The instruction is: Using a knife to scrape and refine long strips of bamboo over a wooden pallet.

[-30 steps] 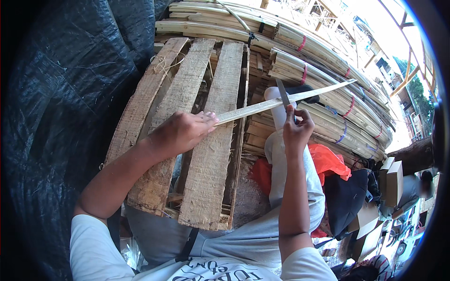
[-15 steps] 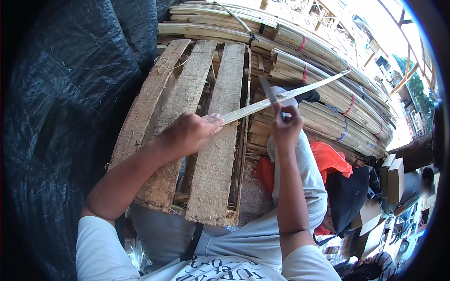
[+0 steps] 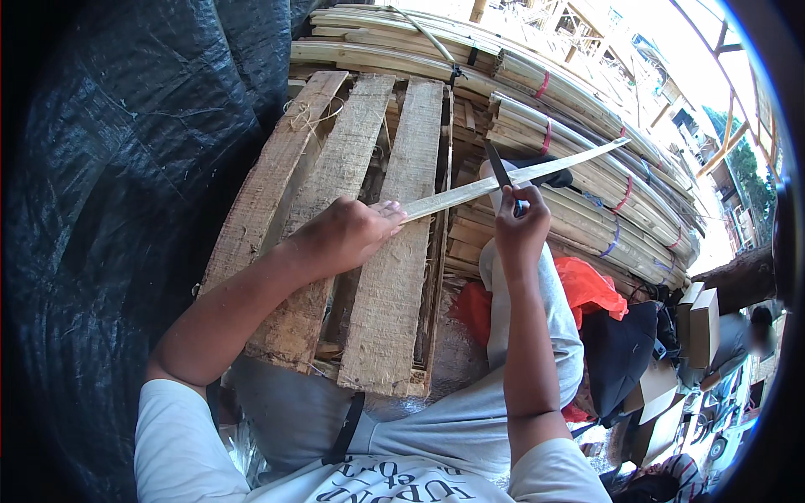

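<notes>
My left hand is closed on the near end of a long, thin wooden strip, which slants up to the right over the pallet's edge. My right hand grips a knife, its fingers wrapped round the handle. The dark blade points up and crosses the strip just beyond the pallet; whether it cuts into the wood cannot be made out. Under my left hand stands a rough wooden pallet with wide slats and gaps between them. My bent leg in grey trousers is under my right forearm.
Bundles of wooden strips, tied with coloured bands, are stacked behind and to the right. A dark tarpaulin hangs on the left. An orange-red plastic bag, a dark bag and cardboard boxes lie to the right.
My right hand and the knife have shifted slightly right along the strip. The strip's far end sits a little lower. My left hand keeps its hold on the near end.
</notes>
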Demonstrator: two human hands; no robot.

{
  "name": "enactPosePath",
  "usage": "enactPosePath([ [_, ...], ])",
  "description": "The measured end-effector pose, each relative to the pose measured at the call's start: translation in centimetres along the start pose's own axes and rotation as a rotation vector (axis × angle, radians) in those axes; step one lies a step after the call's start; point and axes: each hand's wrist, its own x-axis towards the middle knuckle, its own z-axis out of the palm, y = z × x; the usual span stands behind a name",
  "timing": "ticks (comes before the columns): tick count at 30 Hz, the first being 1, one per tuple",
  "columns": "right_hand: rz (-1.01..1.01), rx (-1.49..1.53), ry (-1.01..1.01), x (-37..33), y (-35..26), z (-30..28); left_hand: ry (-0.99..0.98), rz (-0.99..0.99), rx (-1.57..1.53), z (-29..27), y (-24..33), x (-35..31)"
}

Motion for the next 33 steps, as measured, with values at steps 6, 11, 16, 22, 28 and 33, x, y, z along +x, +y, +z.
enactPosePath([
  [6, -0.011, 0.172, -0.157, -0.4, 0.3, 0.3, -0.040, -0.015, 0.010, -0.2, 0.3, 0.2],
  [11, 0.126, 0.165, 0.011, 1.6, -0.1, -0.2, -0.039, -0.068, -0.050, -0.4, 0.8, 0.3],
  [16, 0.043, 0.150, -0.144, 0.2, -0.7, 0.2, -0.033, -0.077, -0.056, -0.3, 0.6, 0.2],
  [22, -0.040, 0.162, -0.132, -1.1, -1.5, 0.5, -0.055, -0.138, -0.060, -0.4, 0.5, -0.1],
  [28, 0.018, 0.183, -0.156, -2.2, -2.4, 0.8, -0.104, -0.185, -0.042, -1.0, 1.0, 0.4],
  [33, 0.185, 0.251, -0.117, -1.1, -2.6, 0.0, -0.102, -0.206, -0.070, -1.0, 1.3, 0.7],
])
